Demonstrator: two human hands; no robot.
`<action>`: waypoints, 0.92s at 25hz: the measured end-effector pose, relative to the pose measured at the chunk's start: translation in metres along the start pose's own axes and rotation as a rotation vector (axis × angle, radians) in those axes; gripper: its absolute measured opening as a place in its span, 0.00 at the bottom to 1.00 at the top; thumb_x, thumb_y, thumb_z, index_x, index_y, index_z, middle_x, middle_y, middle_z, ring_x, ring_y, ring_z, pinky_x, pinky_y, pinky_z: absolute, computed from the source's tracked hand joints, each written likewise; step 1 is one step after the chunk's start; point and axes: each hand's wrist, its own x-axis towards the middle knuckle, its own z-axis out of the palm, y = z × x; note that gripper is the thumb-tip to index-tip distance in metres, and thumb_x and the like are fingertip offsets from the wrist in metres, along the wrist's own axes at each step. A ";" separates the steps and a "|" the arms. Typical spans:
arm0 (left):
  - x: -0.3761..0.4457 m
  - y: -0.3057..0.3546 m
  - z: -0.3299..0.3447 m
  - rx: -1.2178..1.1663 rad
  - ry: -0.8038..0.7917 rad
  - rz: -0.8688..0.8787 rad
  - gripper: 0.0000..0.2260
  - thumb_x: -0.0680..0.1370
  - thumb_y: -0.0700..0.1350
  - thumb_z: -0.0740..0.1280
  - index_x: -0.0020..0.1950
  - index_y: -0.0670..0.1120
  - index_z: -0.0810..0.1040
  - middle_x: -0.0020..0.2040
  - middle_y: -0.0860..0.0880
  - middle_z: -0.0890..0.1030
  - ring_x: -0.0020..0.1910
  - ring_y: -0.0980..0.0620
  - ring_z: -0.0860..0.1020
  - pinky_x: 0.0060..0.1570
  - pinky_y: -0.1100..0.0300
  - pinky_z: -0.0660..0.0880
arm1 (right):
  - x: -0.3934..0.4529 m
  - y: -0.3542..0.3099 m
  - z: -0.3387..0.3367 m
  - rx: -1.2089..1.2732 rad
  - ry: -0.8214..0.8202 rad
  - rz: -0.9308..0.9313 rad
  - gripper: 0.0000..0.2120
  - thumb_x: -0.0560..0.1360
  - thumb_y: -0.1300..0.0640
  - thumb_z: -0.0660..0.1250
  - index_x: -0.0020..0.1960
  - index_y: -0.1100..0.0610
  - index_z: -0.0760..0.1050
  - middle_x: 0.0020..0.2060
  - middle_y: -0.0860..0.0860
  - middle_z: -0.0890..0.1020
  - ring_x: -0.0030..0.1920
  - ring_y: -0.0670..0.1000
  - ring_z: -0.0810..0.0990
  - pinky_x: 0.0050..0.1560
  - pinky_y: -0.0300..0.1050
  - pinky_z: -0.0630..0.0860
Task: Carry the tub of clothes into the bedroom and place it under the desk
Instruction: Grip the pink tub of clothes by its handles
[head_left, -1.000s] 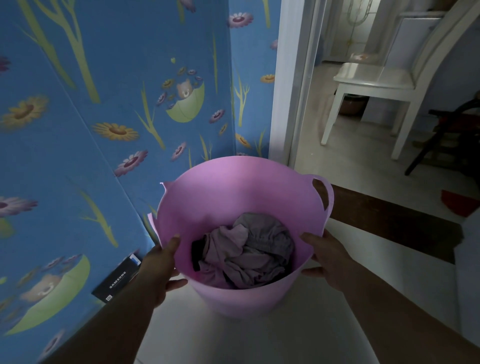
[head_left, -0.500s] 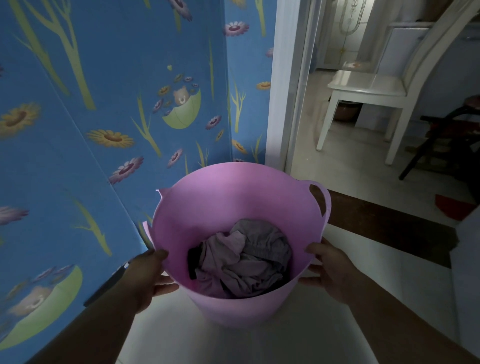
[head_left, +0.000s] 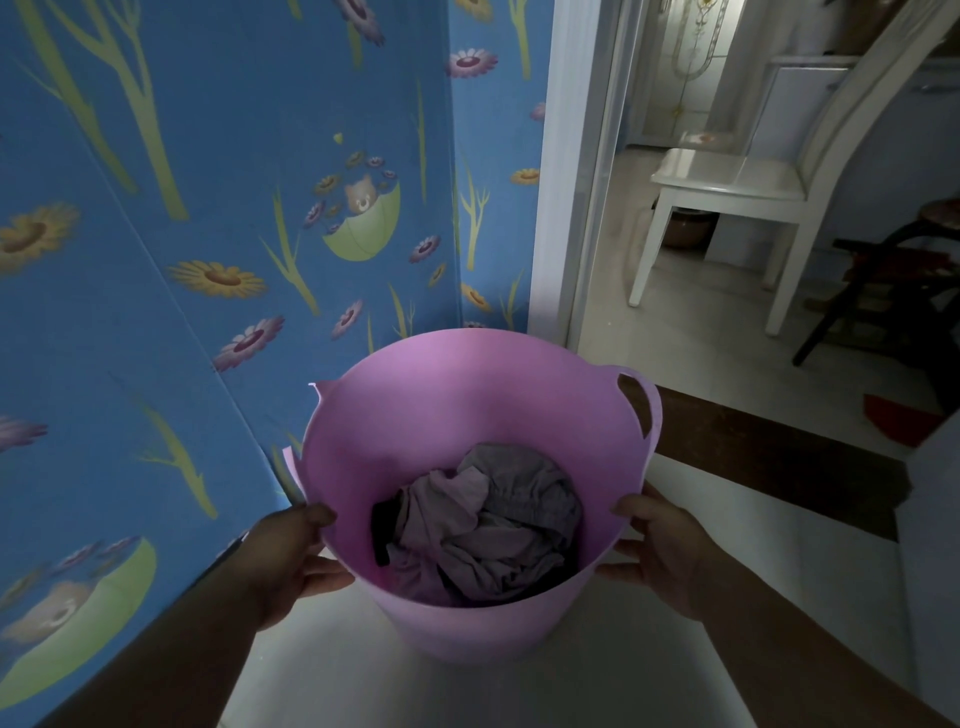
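Nearest, two bare forearms reach in from the bottom corners, and both hands clasp a pink flexible tub by its near rim, one at each side. The left hand has its thumb hooked over the rim's left edge and its fingers curled against the outer wall below; the right hand grips the right edge the same way, thumb at the rim and fingers wrapped on the outside. The tub is held out in front of the person above a pale tiled floor; whether its base touches the floor cannot be told. In its bottom lies a crumpled heap of clothes, mostly mauve and grey, with a dark piece at the left edge of the heap. The tub has a cut-out handle at its far right rim. Just left of the tub stands a blue wall with flower and bear wallpaper. Beyond the tub's far rim rises a white door frame, and a dark threshold strip crosses the floor to the right. Through the doorway, on brighter floor, stands a white chair, with a dark-framed chair at the right edge and a red mat near it
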 end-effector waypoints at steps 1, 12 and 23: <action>0.001 -0.001 -0.001 -0.013 -0.003 -0.007 0.18 0.76 0.43 0.66 0.66 0.41 0.78 0.61 0.34 0.83 0.45 0.34 0.88 0.39 0.46 0.84 | -0.001 0.000 0.000 0.001 -0.002 0.001 0.27 0.77 0.64 0.63 0.72 0.45 0.75 0.66 0.57 0.80 0.64 0.68 0.78 0.48 0.66 0.85; 0.008 -0.002 -0.002 -0.100 0.010 -0.040 0.18 0.74 0.45 0.70 0.61 0.40 0.81 0.56 0.36 0.83 0.37 0.37 0.88 0.37 0.46 0.84 | -0.005 -0.001 0.006 0.001 0.003 0.009 0.27 0.76 0.65 0.63 0.71 0.45 0.75 0.66 0.57 0.80 0.64 0.68 0.78 0.44 0.62 0.86; -0.005 0.001 0.001 -0.132 0.029 -0.013 0.17 0.75 0.43 0.68 0.62 0.39 0.79 0.54 0.34 0.82 0.35 0.37 0.88 0.35 0.47 0.84 | -0.011 0.002 0.011 0.002 0.011 -0.020 0.28 0.77 0.67 0.60 0.74 0.48 0.73 0.67 0.61 0.78 0.64 0.71 0.78 0.40 0.58 0.85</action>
